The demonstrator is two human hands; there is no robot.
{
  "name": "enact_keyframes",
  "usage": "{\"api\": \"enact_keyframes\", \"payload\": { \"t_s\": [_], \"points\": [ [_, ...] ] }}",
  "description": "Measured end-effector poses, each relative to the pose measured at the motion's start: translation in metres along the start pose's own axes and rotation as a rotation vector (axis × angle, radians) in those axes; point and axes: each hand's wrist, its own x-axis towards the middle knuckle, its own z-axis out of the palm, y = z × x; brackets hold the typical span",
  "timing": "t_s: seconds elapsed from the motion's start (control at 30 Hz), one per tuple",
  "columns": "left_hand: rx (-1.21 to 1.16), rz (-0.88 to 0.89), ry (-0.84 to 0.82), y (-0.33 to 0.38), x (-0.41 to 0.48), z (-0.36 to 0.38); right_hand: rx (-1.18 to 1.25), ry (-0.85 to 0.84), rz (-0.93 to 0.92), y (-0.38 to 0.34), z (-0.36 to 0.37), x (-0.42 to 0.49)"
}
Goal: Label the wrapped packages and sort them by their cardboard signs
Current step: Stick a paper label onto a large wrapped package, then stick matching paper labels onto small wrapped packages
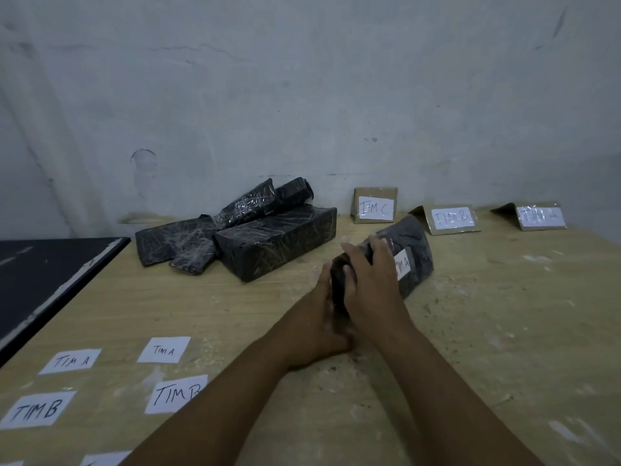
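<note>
Our left hand (pixel 321 309) and right hand (pixel 369 275) both grip the near end of the black wrapped package (pixel 415 242), just in front of the TIM B cardboard sign (pixel 450 219).

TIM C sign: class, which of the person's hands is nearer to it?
Right. The right hand grips the labelled package in front of the TIM C sign; the left hand grips its near end, farther back.

Package pile (pixel 255 237) left, held package (pixel 413 237) before cardboard signs (pixel 452 219), labels (pixel 163 349) nearest
</note>
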Motion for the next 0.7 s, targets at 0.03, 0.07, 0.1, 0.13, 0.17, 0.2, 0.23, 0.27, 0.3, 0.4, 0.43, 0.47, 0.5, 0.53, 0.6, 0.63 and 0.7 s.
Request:
{"api": "enact_keyframes", "payload": {
  "t_s": [0.03, 0.07, 0.1, 0.13, 0.17, 0.2, 0.23, 0.27, 0.3, 0.4, 0.43, 0.47, 0.5, 0.53, 0.6, 0.63, 0.7],
  "points": [
    [-0.010, -0.004, -0.021, 0.000, -0.001, -0.004, -0.023, 0.032, -0.002, 0.001, -0.002, 0.003],
    [-0.009, -0.016, -0.028, -0.002, -0.001, -0.009, -0.075, 0.051, 0.004, 0.001, -0.005, 0.006],
    [0.005, -0.028, -0.030, -0.005, -0.002, -0.013, -0.175, 0.035, 0.025, 0.001, -0.007, 0.009],
    [0.032, -0.040, -0.031, -0.007, -0.002, -0.018, -0.322, -0.004, 0.044, -0.001, -0.010, 0.011],
    [0.074, -0.053, -0.028, -0.010, -0.003, -0.022, -0.477, -0.044, 0.054, -0.003, -0.012, 0.013],
    [0.120, -0.066, -0.020, -0.012, -0.004, -0.025, -0.598, -0.080, 0.056, -0.007, -0.015, 0.015],
    [0.155, -0.081, -0.006, -0.015, -0.005, -0.028, -0.681, -0.107, 0.044, -0.013, -0.017, 0.017],
    [0.176, -0.092, 0.015, -0.018, -0.006, -0.030, -0.728, -0.134, 0.018, -0.020, -0.018, 0.018],
    [0.185, -0.093, 0.049, -0.020, -0.006, -0.030, -0.758, -0.169, -0.021, -0.025, -0.019, 0.018],
    [0.197, -0.092, 0.193, -0.028, -0.008, -0.026, -0.777, -0.311, -0.203, -0.035, -0.014, 0.014],
    [0.215, -0.085, 0.218, -0.031, -0.007, -0.023, -0.774, -0.348, -0.245, -0.033, -0.010, 0.012],
    [0.239, -0.076, 0.224, -0.032, -0.007, -0.021, -0.772, -0.375, -0.270, -0.029, -0.005, 0.008],
    [0.261, -0.063, 0.225, -0.033, -0.007, -0.019, -0.758, -0.387, -0.287, -0.022, 0.000, 0.006],
    [0.278, -0.062, 0.226, -0.034, -0.008, -0.019, -0.732, -0.379, -0.311, -0.016, 0.003, 0.006],
    [0.290, -0.065, 0.247, -0.034, -0.008, -0.018, -0.666, -0.348, -0.361, 0.001, 0.007, 0.006],
    [0.294, -0.069, 0.259, -0.034, -0.009, -0.019, -0.625, -0.335, -0.370, 0.010, 0.010, 0.007],
    [0.292, -0.078, 0.264, -0.033, -0.009, -0.019, -0.542, -0.310, -0.331, 0.030, 0.012, 0.005]
  ]
}}
